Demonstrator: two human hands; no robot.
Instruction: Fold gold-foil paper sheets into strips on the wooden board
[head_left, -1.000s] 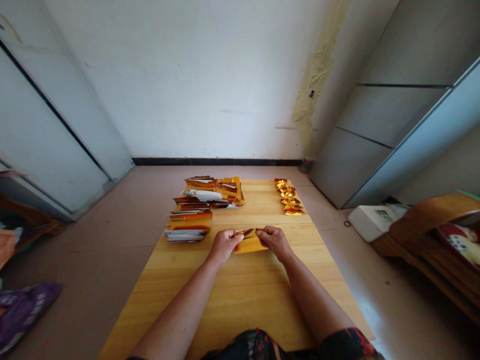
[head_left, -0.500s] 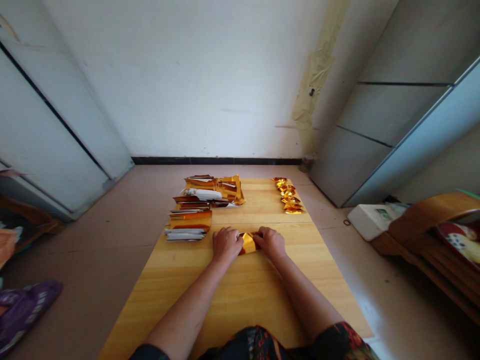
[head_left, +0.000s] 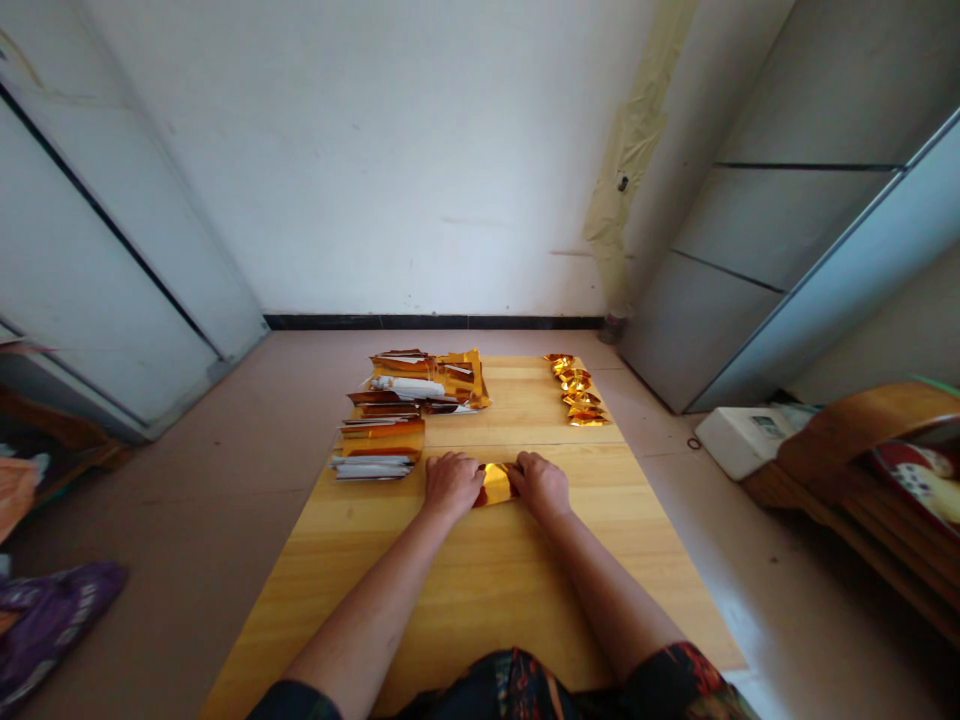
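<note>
Likely a home — wooden armchair (head_left: 847, 435)

A small strip of gold foil (head_left: 495, 485), folded into a shiny band (reddish-brown along its lower edge), lies flat on the bench (head_left: 480, 590) just below frame centre, its ends under the left hand (head_left: 452, 485) and right hand (head_left: 541, 485).

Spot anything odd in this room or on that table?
A crumpled beige strip runs down the wall behind the wooden table, wrinkled like loose, peeling tape. The gold foil sheets at the table's far end also lie in an uneven, untidy pile.
</note>
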